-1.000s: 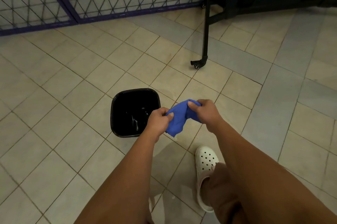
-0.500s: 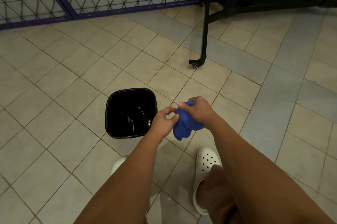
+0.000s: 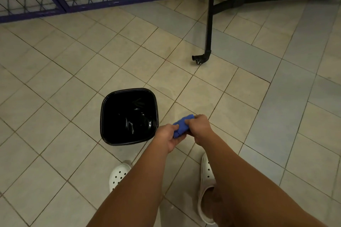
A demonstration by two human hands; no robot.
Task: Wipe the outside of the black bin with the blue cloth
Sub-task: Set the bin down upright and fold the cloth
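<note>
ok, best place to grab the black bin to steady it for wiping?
Probably its right rim edge, from above: the black bin stands upright, open-topped, that edge nearest the left hand. It and the right hand both grip the blue cloth.

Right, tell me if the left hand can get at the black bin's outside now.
Probably yes. The left hand hangs beside the near right corner of the black bin, nothing between them. It shares its grip on the bunched blue cloth with the right hand, which may have to let go.
</note>
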